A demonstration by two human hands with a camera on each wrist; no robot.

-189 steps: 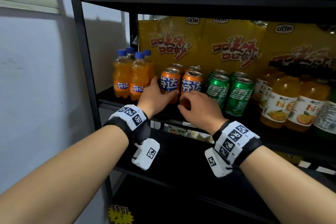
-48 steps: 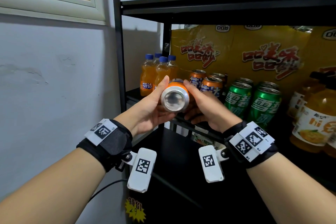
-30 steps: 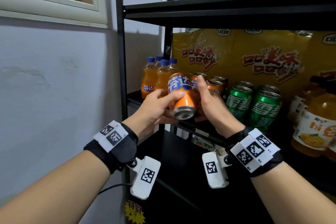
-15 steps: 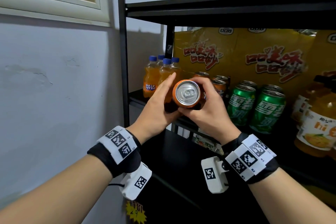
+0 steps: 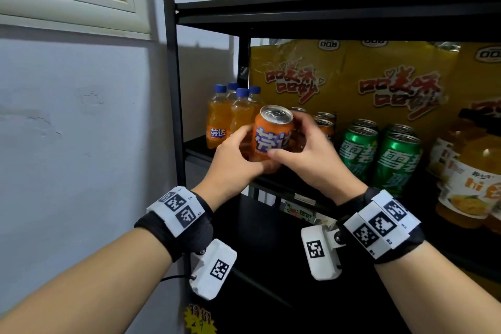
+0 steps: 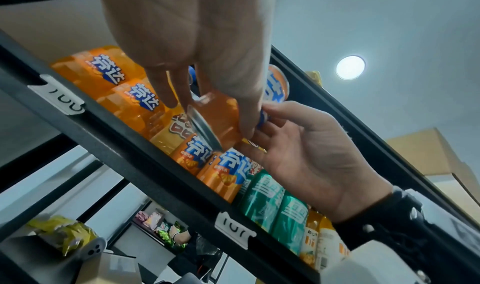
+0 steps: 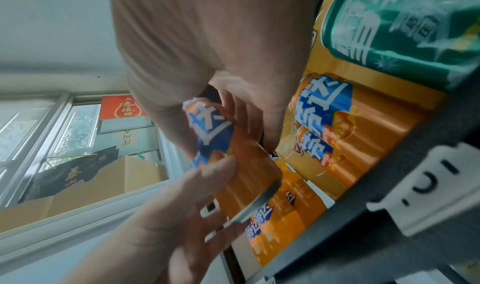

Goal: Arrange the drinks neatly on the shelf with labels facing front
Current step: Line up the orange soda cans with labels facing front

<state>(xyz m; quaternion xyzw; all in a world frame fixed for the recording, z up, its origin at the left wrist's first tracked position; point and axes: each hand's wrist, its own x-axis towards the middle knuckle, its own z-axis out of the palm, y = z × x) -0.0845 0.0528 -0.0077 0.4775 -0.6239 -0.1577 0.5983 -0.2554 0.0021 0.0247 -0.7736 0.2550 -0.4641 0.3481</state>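
Both hands hold one small orange metal drink can (image 5: 273, 136) with a blue and white label. The left hand (image 5: 235, 161) curls round the can's left side and under its bottom. The right hand (image 5: 311, 156) curls round its right side, with the thumb lying across the front near the bottom. The can stands almost upright, with its silver top up and its label turned to the person. It is held in the air between the two hands, just in front of the front edge of the black metal shelf (image 5: 271, 184), near the shelf's left end.

In the left wrist view the fingers (image 6: 246, 111) of the left hand press on the can's side, and the can's silver bottom rim is bare.

On the shelf, just behind the hands, stand more orange cans (image 5: 324, 123) of the same kind. To their left, at the left end of the shelf, stand four small orange plastic bottles with blue caps (image 5: 218, 119), close together. To the right of the orange cans stand tall green cans (image 5: 379, 154) in two rows, with white letters facing front. Farther right, at the right edge of the head view, stand big bottles of orange juice (image 5: 471, 184) with white labels. Along the back edge of the shelf stand big yellow cardboard boxes (image 5: 379, 84) with red letters. White price tags (image 6: 235, 227) are clipped on the front edge of the shelf.
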